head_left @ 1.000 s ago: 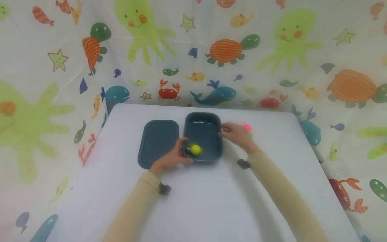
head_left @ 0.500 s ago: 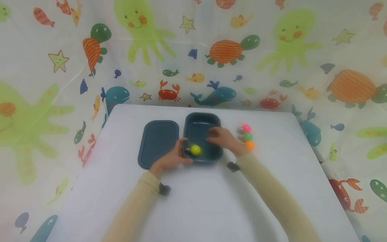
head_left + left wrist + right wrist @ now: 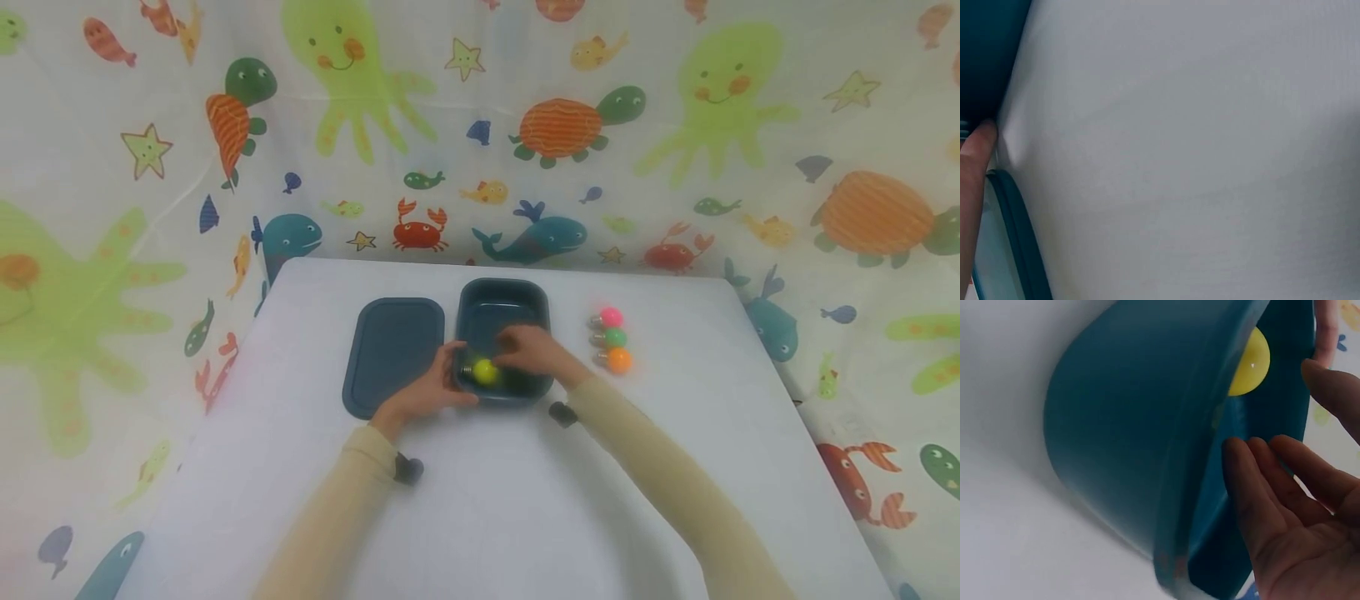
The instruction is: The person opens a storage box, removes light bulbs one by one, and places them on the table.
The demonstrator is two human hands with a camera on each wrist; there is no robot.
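A dark teal box (image 3: 504,287) stands open at the middle of the table. Inside it, near the front left corner, lies a yellow light bulb (image 3: 485,372) with its screw base to the left. My left hand (image 3: 423,390) holds the box's front left corner, fingers along the left wall and thumb at the front; its thumb (image 3: 980,147) touches the box in the left wrist view. My right hand (image 3: 534,350) hovers inside the box, just right of the yellow bulb. In the right wrist view its fingers (image 3: 1241,478) are loosely bent, apart from the bulb (image 3: 1255,362), with nothing between them.
A flat teal lid (image 3: 396,354) lies left of the box. To the right, pink (image 3: 611,317), green (image 3: 616,337) and orange (image 3: 619,360) bulbs lie in a column on the white table (image 3: 480,517). A sea-animal curtain (image 3: 450,100) hangs behind.
My right hand has moved left from the box's right rim into the box, towards the yellow bulb, uncovering the orange bulb on the table. The left hand has stayed put.
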